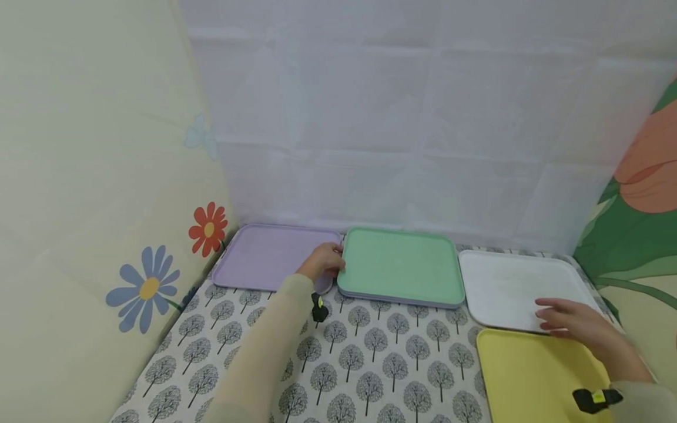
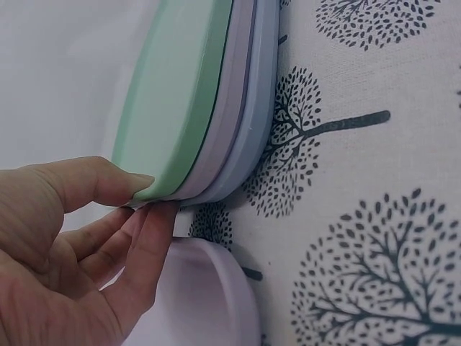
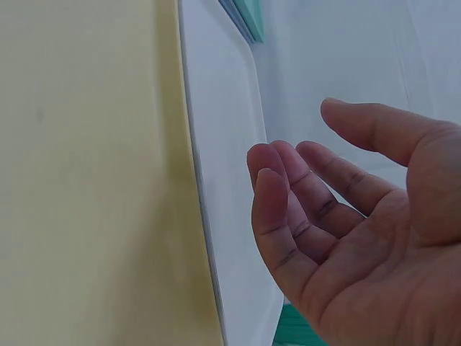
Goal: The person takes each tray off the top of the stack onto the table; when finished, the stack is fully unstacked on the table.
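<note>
My left hand (image 1: 326, 262) is at the left short edge of a stack of trays, its thumb on the rim of the top one, a green tray (image 1: 402, 264). In the left wrist view the fingers curl against the stack's edge; how many trays they grip is hidden. Under the green tray (image 2: 173, 94) lie a lilac tray (image 2: 229, 108) and a blue-grey tray (image 2: 258, 108). Over the white tray (image 1: 508, 288) hovers my right hand (image 1: 576, 323), thumb apart from its loosely bent fingers, holding nothing. A yellow tray (image 1: 529, 376) lies in front of the white one.
Left of the stack, a light purple tray (image 1: 270, 252) lies near the back of the table. A tree-print cloth (image 1: 370, 364) covers the table. White sheeting (image 1: 370, 117) hangs behind, and flower-patterned walls (image 1: 95, 176) stand at both sides.
</note>
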`<state>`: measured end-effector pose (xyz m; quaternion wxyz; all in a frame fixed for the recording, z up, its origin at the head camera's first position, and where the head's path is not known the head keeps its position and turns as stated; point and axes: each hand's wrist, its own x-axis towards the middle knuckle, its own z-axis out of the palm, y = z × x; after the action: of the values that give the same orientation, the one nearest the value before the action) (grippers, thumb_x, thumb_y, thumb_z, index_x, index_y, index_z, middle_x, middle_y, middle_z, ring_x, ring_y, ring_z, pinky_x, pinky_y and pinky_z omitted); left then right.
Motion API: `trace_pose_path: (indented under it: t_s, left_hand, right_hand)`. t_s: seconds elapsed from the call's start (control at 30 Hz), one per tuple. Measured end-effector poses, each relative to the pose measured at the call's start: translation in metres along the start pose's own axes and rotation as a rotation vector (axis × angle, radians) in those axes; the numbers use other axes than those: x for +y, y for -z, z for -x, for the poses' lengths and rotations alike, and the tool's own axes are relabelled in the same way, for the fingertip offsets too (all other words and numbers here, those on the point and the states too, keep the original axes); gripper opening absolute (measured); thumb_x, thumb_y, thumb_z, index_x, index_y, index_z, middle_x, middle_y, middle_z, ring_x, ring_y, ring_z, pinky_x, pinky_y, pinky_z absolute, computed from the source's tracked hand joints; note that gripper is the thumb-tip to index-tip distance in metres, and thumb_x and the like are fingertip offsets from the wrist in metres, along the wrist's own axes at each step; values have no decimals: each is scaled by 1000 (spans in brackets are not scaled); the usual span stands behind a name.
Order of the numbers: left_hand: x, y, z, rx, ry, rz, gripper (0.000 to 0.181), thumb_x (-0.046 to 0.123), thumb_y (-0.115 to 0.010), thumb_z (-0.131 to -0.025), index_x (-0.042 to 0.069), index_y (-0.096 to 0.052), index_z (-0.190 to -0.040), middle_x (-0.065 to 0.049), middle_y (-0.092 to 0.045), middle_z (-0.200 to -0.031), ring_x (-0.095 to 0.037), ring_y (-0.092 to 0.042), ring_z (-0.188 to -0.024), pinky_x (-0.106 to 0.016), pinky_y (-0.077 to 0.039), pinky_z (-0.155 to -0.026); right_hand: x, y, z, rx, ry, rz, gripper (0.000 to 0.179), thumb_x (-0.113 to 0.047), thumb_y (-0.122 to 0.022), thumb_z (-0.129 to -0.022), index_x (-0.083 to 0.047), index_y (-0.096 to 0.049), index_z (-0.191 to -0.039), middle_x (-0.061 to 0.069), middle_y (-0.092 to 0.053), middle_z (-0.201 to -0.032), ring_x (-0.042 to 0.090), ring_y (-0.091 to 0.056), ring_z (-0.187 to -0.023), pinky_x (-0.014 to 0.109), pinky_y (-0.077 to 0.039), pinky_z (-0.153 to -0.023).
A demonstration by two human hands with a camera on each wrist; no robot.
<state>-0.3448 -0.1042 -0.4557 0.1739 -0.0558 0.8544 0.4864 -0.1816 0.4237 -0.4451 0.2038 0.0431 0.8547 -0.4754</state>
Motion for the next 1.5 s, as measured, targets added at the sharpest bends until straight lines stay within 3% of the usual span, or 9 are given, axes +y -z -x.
trace_pose_path:
  t_s: [0.23,0.5,1.03,1.5]
  left_hand:
    - [1,0,1,10,-7,-7,62,-11,-64,-81,-4,-50,-142,-25,-59,-131,-35,-69,-99,-40,-61,-82]
    - [2,1,0,13,20,-17,62,-11,-66,-82,-3,-50,-142,-24,-60,-132,-34,-69,-98,-40,-62,-81]
    - [-2,1,-2,25,16,-39,61,-8,-66,-85,-2,-51,-143,-22,-59,-133,-33,-68,-100,-39,-61,-81]
    - [-4,4,0,43,12,-56,59,-6,-66,-86,-1,-52,-143,-22,-60,-131,-34,-68,-103,-39,-61,-82]
  right_hand:
    - [-14,-16,-20,19,-9,-9,65,-32,-54,-106,13,-35,-148,34,-52,-140,27,-67,-108,46,-57,-93]
    - [-28,-38,-40,67,52,24,65,-32,-55,-105,12,-37,-148,36,-48,-143,29,-67,-109,45,-57,-93]
    - [-53,-67,-79,139,-44,-59,61,-28,-56,-104,6,-37,-151,31,-48,-145,35,-61,-119,45,-54,-99]
    - [-70,-84,-98,137,-32,-102,57,-22,-54,-104,7,-37,-150,32,-47,-146,39,-58,-125,47,-51,-103]
